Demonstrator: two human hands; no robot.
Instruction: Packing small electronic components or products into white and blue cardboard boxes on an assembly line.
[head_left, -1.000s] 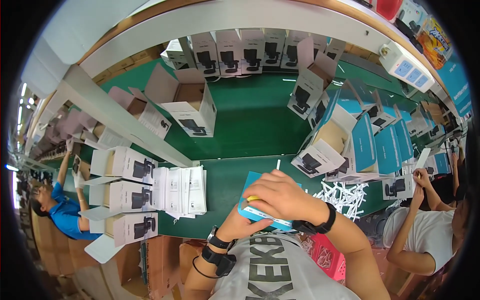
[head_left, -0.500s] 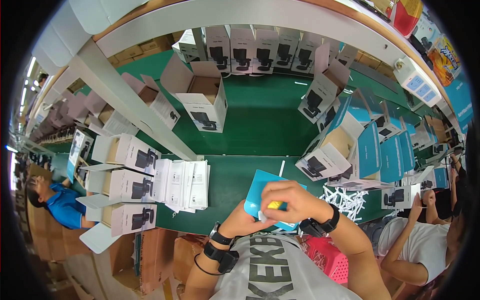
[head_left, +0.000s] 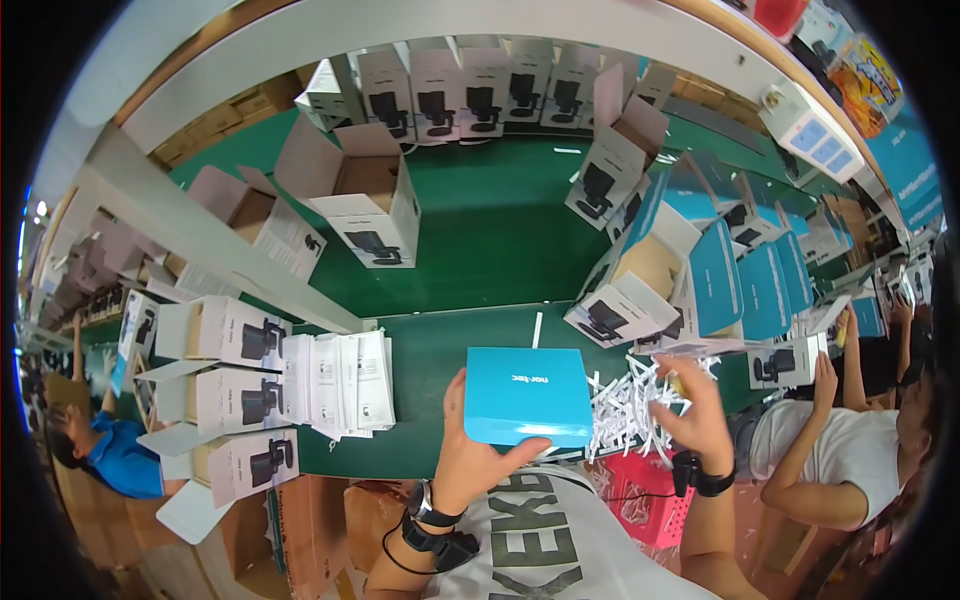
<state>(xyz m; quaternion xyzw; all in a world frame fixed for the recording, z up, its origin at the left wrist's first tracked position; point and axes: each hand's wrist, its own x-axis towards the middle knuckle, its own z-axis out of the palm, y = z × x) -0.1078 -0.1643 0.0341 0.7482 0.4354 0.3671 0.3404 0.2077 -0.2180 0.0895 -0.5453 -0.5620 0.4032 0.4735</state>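
A blue carton [head_left: 528, 390] with a glossy near side and white lettering sits in front of my chest at the bench edge. My left hand [head_left: 482, 450] grips its near left corner, thumb along the near side and fingers up the left side. Off to the right, my right hand [head_left: 697, 415] is over a heap of white paper strips [head_left: 625, 415]. Its thumb and index finger are spread, with a yellow patch near the fingertips. Whether a thin strip is still on those fingers I cannot make out.
White leaflets [head_left: 340, 385] are stacked at left beside open cartons [head_left: 240, 400]. More open cartons stand on the right [head_left: 620, 300] and at the back left [head_left: 375, 210]. A pink basket [head_left: 640, 500] is below the bench edge. At right a co-worker [head_left: 830, 450] handles a carton.
My right hand has left the blue carton and moved right to the paper strips. The carton has turned and now lies squarer to me, still in my left hand. The view has shifted slightly.
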